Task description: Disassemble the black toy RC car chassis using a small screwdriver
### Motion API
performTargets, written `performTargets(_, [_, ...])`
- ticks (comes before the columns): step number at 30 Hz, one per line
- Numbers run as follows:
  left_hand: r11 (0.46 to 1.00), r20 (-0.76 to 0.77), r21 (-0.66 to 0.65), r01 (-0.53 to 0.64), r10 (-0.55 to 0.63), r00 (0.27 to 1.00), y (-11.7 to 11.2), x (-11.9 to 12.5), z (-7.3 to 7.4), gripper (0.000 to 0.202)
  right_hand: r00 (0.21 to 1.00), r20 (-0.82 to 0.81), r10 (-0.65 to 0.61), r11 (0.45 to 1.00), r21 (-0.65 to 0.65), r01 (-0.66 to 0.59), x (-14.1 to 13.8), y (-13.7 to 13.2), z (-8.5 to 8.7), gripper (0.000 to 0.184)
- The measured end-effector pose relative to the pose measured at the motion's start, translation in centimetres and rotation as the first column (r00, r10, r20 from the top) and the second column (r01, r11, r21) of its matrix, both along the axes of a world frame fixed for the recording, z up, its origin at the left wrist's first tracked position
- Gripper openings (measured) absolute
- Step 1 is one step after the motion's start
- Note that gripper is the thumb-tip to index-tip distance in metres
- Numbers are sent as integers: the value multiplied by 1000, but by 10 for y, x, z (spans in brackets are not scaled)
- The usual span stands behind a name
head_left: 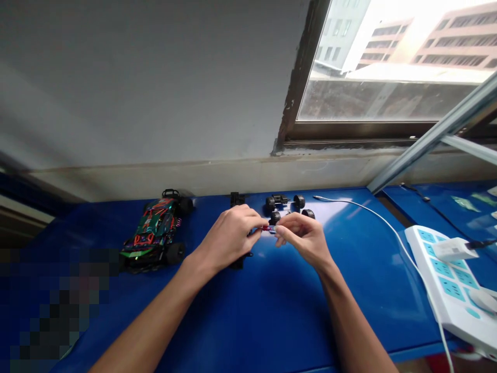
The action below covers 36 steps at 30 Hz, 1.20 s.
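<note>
Both hands meet over the middle of the blue table (272,305). My left hand (229,235) and my right hand (303,235) each pinch one end of a small red and purple part (267,228) held between their fingertips. A dark toy-car chassis (238,261) lies under my left hand, mostly hidden. Just beyond the fingers lie loose black wheels and axle pieces (285,203).
A green and red toy race car (155,233) stands at the left. A white cable (365,210) runs to a white power strip (450,282) at the right. The wall and window sill close off the far edge. A pixelated patch covers the lower left.
</note>
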<state>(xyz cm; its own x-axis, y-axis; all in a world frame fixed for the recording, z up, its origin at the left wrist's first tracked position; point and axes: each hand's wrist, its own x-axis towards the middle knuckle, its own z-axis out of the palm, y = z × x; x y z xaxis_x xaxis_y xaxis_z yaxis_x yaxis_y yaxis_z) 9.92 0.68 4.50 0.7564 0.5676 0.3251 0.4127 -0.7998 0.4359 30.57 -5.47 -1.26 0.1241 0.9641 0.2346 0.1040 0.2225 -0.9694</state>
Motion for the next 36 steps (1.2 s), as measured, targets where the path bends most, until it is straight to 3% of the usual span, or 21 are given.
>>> performTargets(4, [999, 158, -52, 3, 5, 987, 5, -14, -1, 22, 996, -9, -87, 995, 41, 87, -1, 1, -3, 23])
performTargets(7, [979, 325, -106, -175, 201, 924, 7, -36, -6, 19, 977, -26, -211, 972, 96, 213, 5, 2, -6, 20])
performTargets(9, [960, 343, -142, -241, 276, 898, 7, -54, -13, 15, 964, -24, -266, 956, 125, 267, 9, 3, -7, 20])
performTargets(12, [982, 241, -131, -138, 166, 956, 2, -77, -28, 23, 954, 13, -301, 943, 155, 295, 12, 3, -4, 21])
performTargets(16, [989, 127, -129, -67, 83, 988, -9, -91, -46, 71, 943, 108, -314, 937, 198, 289, 5, 3, 26, 21])
performTargets(19, [991, 105, -121, -62, 75, 992, -15, -90, -58, 79, 935, 230, -272, 950, 220, 222, -4, 6, 68, 19])
performTargets(20, [991, 113, -121, -64, 78, 991, -17, -89, -61, 78, 911, 371, -182, 970, 218, 106, -7, 8, 84, 20])
performTargets(23, [988, 158, -139, -67, 89, 983, -20, -84, -69, 74, 746, 666, 24, 984, 114, -134, -17, 13, 124, 24])
performTargets(25, [987, 186, -154, -51, 80, 979, -23, -82, -72, 71, 629, 774, 64, 978, 76, -192, -23, 15, 139, 22])
performTargets(28, [986, 221, -163, -22, 58, 974, -28, -81, -72, 69, 538, 837, 103, 975, 23, -222, -31, 13, 144, 15])
performTargets(32, [988, 253, -157, -7, 47, 966, -33, -82, -72, 67, 459, 875, 153, 959, -21, -281, -36, 5, 136, 12])
performTargets(36, [988, 268, -155, -10, 52, 962, -33, -83, -74, 69, 462, 868, 184, 948, -32, -317, -36, 2, 132, 9])
